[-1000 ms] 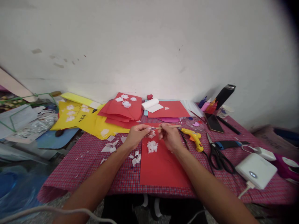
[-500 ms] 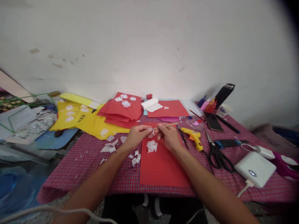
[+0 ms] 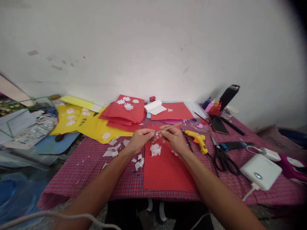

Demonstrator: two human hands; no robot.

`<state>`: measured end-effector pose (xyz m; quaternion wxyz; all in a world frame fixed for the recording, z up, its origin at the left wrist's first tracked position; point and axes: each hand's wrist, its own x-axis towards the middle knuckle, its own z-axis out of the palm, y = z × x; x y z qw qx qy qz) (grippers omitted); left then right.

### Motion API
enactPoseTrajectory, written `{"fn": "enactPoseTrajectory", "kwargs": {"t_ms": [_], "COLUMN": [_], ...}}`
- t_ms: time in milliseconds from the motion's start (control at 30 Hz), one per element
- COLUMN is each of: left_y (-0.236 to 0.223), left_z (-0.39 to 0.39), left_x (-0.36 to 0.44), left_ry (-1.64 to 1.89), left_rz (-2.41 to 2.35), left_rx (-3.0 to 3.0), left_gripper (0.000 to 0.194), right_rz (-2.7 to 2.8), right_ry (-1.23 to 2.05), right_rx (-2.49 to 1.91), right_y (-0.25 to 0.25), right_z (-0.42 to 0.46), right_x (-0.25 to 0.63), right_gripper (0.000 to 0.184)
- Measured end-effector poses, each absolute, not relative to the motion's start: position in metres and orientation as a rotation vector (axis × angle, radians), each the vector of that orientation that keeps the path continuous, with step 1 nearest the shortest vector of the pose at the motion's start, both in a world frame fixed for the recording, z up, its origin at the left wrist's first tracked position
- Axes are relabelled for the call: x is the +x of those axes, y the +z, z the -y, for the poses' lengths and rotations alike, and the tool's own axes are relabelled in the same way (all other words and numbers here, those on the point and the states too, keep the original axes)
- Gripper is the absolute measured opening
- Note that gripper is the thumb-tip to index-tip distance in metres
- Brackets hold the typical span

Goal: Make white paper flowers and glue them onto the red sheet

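Observation:
Above the upper part of a red sheet of paper, both my hands are close together. My right hand pinches a thin wooden stick, which points up to the right. My left hand is closed at the stick's other end, on a small white paper piece mostly hidden by the fingers. Just below them on the red sheet lies a ruffled white paper flower. White paper bits show beside my right wrist.
Torn white scraps lie left of the sheet. To the right are a yellow glue gun, scissors, a blue cutter and a white power bank. Stacked red papers with white flowers and a paper roll sit behind.
The stick's free end has tilted slightly upward, and my right hand has turned a little. White bits beside my right wrist have come into view. The camera view has shifted slightly.

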<state>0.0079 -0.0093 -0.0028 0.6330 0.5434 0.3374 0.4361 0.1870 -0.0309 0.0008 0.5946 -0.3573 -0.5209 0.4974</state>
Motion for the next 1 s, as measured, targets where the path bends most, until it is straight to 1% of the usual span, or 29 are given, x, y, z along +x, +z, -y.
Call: {"fn": "enactPoseTrajectory", "kwargs": {"t_ms": [100, 267, 433, 567, 667, 800, 1000], "left_y": [-0.004, -0.007, -0.006, -0.006, -0.008, -0.008, -0.003], "left_z": [0.009, 0.009, 0.01, 0.009, 0.009, 0.009, 0.011], "left_x": [0.008, 0.01, 0.01, 0.009, 0.009, 0.009, 0.008], "left_ry": [0.992, 0.967, 0.921, 0.939, 0.942, 0.922, 0.873], "left_rz": [-0.769, -0.785, -0.754, -0.752, -0.744, -0.738, -0.738], "left_rx": [1.218, 1.286, 1.365, 1.38, 1.39, 1.395, 1.431], "left_gripper": [0.034, 0.035, 0.031, 0.03, 0.029, 0.029, 0.026], "right_rz": [1.249, 1.242, 1.104, 1.108, 1.157, 1.197, 1.179], "right_ry": [1.105, 1.038, 1.184, 1.291, 1.226, 1.101, 1.131], "right_rx": [-0.872, -0.935, -0.89, -0.801, -0.837, -0.941, -0.954], "right_y": [0.001, -0.002, -0.004, -0.004, -0.005, -0.006, -0.006], "right_z": [0.03, 0.03, 0.03, 0.029, 0.029, 0.029, 0.03], "right_x": [0.186, 0.181, 0.178, 0.181, 0.181, 0.179, 0.176], "right_gripper": [0.018, 0.023, 0.015, 0.017, 0.017, 0.024, 0.027]}}
